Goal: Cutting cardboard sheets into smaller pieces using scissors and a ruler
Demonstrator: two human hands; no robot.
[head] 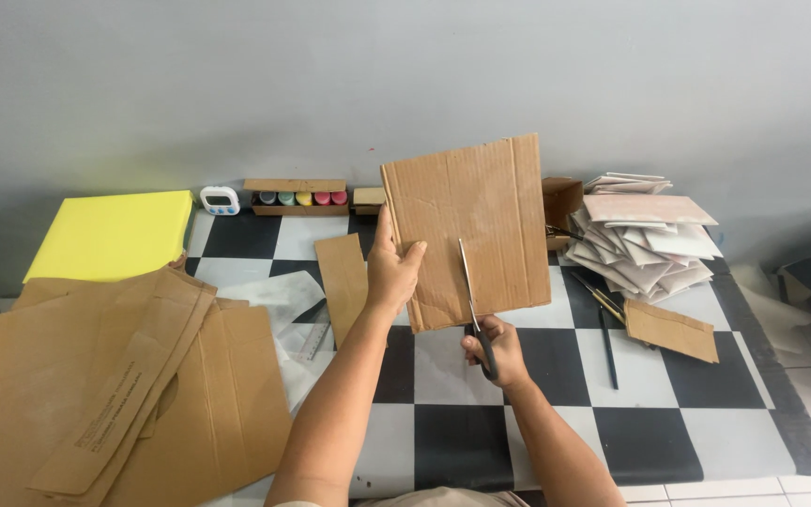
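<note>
The brown corrugated cardboard sheet (466,225) is being held upright above the black-and-white chequered table (668,441), with the left hand (392,272) gripping its lower left edge, thumb in front and fingers behind. The right hand (495,349) is closing its grip around the handles of the dark-handled metal scissors (474,305), whose blades are reaching up into the sheet from its bottom edge. The cut seems to be running roughly a third of the way up, so most of the sheet's height is still uncut, as far as can be judged. A narrow brown cardboard strip (344,275) is lying flat on the table just left of the hands, and a small brown cardboard rectangle (670,330) is lying to the right. A pile of large brown cardboard pieces (114,394) is waiting at the left, looking untrimmed.
</note>
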